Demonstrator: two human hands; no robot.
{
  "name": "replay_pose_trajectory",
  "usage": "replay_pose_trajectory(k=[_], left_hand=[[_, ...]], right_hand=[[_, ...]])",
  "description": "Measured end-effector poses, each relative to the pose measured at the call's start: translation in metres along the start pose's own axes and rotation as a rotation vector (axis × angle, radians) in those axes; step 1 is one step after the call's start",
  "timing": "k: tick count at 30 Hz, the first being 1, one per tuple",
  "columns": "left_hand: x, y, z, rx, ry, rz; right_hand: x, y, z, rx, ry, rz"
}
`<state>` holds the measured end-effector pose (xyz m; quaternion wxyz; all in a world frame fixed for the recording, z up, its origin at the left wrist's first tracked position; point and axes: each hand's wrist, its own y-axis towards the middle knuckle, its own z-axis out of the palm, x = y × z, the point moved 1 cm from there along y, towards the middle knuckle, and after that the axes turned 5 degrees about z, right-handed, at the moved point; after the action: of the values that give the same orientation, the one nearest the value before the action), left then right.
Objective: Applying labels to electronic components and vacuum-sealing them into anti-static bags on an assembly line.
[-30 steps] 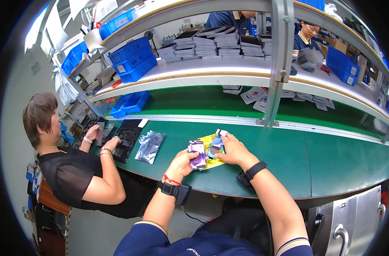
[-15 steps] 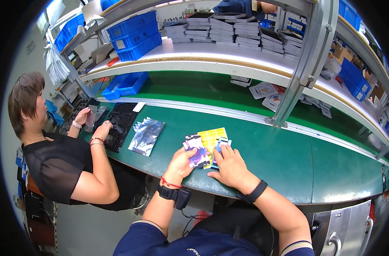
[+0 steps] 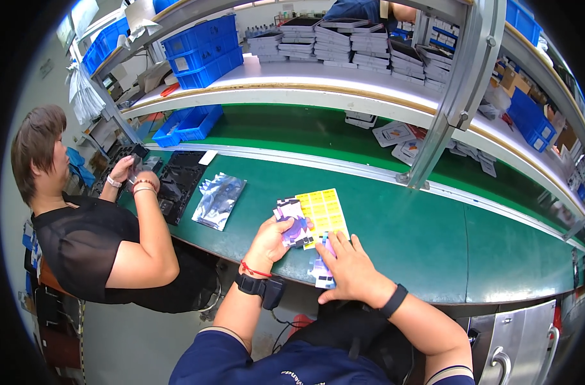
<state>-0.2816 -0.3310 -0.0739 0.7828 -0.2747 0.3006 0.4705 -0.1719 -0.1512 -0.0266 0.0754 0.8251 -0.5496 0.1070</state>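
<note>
So, L hand (image 3: 268, 245) pinches purple cards (image 3: 296, 232); R hand (image 3: 353, 273), grip unclear, overlaps printed strip (image 3: 322, 276) nr edge of roomy bench (image 3: 408, 237).

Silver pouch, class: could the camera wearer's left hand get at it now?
Probably yes: only green bench shows between left hand and silver pouch, though that hand holds purple-and-white pieces.

A smooth green workbench (image 3: 401, 250) carries a gridded yellow sheet (image 3: 326, 206) at its near side, a crinkled silver foil pouch (image 3: 219, 205) to the left and black molded trays (image 3: 180, 176) farther left; beyond, a white shelf (image 3: 292, 77) bears stacked blue plastic crates (image 3: 203, 54).
</note>
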Motion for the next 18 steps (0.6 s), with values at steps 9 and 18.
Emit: replay_pose_trajectory(k=[9, 18], left_hand=[[0.000, 0.001, 0.002, 0.011, 0.011, 0.002], [0.013, -0.007, 0.030, 0.061, 0.013, -0.013]], right_hand=[[0.011, -0.042, 0.007, -0.119, 0.135, -0.031], [-0.038, -0.021, -0.024, -0.347, 1.265, 0.336]])
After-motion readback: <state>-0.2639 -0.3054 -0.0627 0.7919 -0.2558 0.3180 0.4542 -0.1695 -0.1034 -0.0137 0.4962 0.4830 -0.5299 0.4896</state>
